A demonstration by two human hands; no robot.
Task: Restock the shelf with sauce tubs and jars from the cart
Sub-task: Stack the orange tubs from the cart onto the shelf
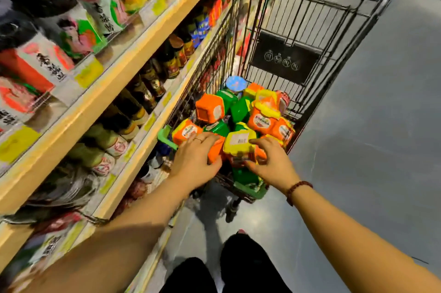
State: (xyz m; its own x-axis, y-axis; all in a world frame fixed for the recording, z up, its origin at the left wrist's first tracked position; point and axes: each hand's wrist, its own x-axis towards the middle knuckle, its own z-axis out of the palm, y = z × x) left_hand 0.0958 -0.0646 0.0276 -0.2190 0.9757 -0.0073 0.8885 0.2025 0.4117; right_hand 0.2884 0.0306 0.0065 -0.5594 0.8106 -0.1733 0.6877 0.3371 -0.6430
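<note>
In the head view, a wire cart point(298, 30) is parked just beside a shelf point(114, 73) that is stocked with dark bottles point(152, 82) and jars. The near end of the cart is heaped with orange, green and yellow sauce tubs point(262, 121), and a blue-lidded jar point(235, 84) is seen behind the heap. Both hands are reached into the pile. The left hand point(194, 156) is laid over an orange tub point(216, 149), its fingers nearly straight and spread and its thumb set against the tub's near side. The right hand point(269, 161) is curled round a yellow-lidded tub point(239, 143), with fingertips on the lid's right edge and the thumb low on the near face. A bead bracelet point(298, 189) is worn on the right wrist.

The step in hand is judged to be the picking of tubs from the heap. It is probably done best if each tub is gripped by opposite walls, not by the lid, which might flex or pop. The tubs should be lifted straight up, so that the tilted neighbours are not dragged or toppled. Labels are best turned outward before the shelf is reached.
</note>
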